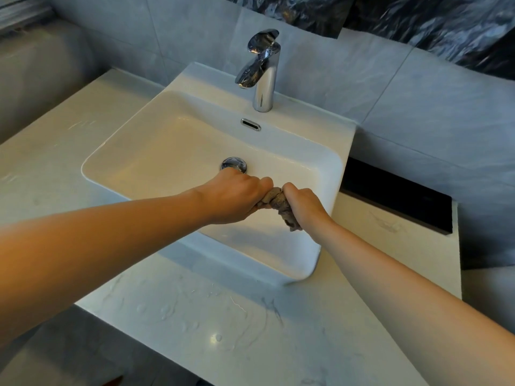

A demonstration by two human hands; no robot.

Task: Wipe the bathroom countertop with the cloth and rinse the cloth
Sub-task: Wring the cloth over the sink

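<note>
A grey-brown cloth [277, 200] is twisted into a tight roll between both hands, over the front right part of the white basin [133, 140]. My left hand [237, 197] grips its left end and my right hand [302, 203] grips its right end, with a tail of cloth hanging below the right fist. The white marbled countertop [211, 324] in front of the basin carries water drops and wet streaks. No water runs from the chrome tap [262, 71].
The chrome drain plug [234, 164] sits in the basin floor just beyond my left hand, with an overflow slot [250, 124] below the tap. A black recess [395, 196] lies right of the basin. Grey tiled wall stands behind.
</note>
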